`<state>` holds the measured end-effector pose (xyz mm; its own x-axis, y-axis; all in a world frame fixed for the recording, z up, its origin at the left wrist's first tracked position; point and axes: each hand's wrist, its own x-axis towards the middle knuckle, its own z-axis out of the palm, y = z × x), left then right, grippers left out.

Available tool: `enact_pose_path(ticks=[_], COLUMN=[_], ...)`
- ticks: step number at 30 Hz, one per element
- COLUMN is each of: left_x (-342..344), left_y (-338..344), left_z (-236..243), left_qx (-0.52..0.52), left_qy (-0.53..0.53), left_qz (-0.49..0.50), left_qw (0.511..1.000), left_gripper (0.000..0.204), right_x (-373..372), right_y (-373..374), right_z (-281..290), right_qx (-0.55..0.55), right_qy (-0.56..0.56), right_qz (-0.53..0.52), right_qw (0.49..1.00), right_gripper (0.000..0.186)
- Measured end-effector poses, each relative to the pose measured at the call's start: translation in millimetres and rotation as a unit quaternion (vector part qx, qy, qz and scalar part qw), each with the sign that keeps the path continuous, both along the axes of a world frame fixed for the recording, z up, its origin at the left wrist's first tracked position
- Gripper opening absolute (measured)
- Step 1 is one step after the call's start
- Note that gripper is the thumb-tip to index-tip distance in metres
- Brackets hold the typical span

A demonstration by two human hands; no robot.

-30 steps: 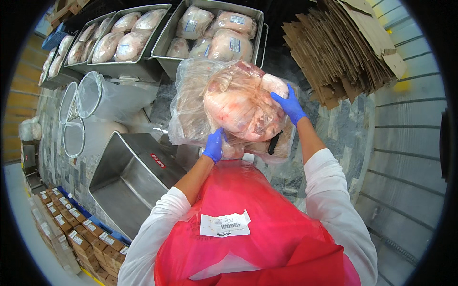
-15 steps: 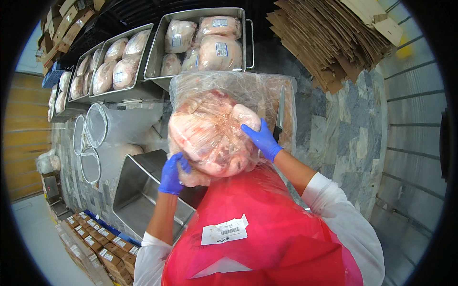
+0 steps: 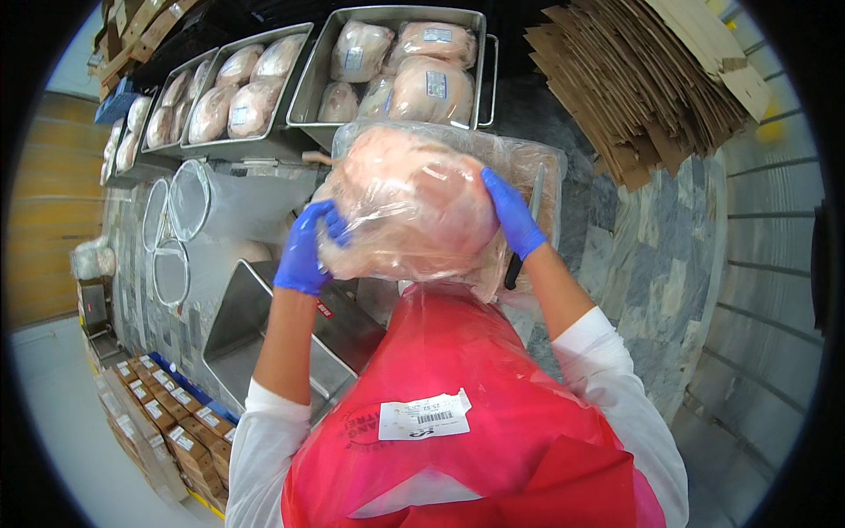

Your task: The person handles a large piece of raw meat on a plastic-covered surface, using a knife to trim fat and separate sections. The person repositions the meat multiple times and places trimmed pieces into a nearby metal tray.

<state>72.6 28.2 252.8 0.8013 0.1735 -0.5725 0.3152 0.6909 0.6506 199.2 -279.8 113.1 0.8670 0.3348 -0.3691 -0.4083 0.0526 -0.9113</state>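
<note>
A large piece of raw pale pink meat (image 3: pixel 422 198) in clear plastic wrap is held in front of me, over a plastic-covered table (image 3: pixel 547 172). My left hand (image 3: pixel 310 245), in a blue glove, closes its curled fingers on the loose wrap at the meat's left side. My right hand (image 3: pixel 512 213), gloved the same way, grips the right side, its fingers partly behind the meat. Just beyond my right hand lies a knife (image 3: pixel 538 189) with a black handle, its blade pointing away from me.
Steel bins (image 3: pixel 482 66) of wrapped, labelled meat line the far left. Three ring-held plastic bags (image 3: pixel 192 201) stand left of the table, near a steel tub (image 3: pixel 236 330). Flattened cardboard (image 3: pixel 629 88) is piled at the far right. Boxes (image 3: pixel 180 431) sit at the lower left.
The meat has been turned over, from its creased, gathered side to a smooth pale side. My left hand has shifted up and slightly left; my right hand moved up and right.
</note>
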Motion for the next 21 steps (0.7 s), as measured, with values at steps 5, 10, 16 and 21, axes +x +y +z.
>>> enact_pose_path(ticks=[5, 10, 16, 21], left_x=[-123, -196, -175, -69], left_y=[83, 104, 110, 45], left_z=[-61, -94, -109, -114], left_qx=[0.065, 0.089, 0.202, 0.097], left_qy=[0.092, 0.162, 0.073, 0.087], left_qz=[0.098, 0.17, 0.044, -0.04], left_qw=[0.989, 0.968, 0.976, 0.991], left_gripper=[0.009, 0.011, 0.024, 0.041], right_x=[50, 56, 12, 9], right_y=[-5, -13, -23, -42], right_z=[-26, -44, -6, -41], right_qx=[0.071, 0.122, -0.109, -0.251], right_qy=[0.133, 0.147, 0.139, -0.129], right_qz=[-0.081, -0.105, -0.094, -0.038], right_qw=[0.985, 0.976, 0.98, 0.959], right_gripper=[0.058, 0.063, 0.074, 0.091])
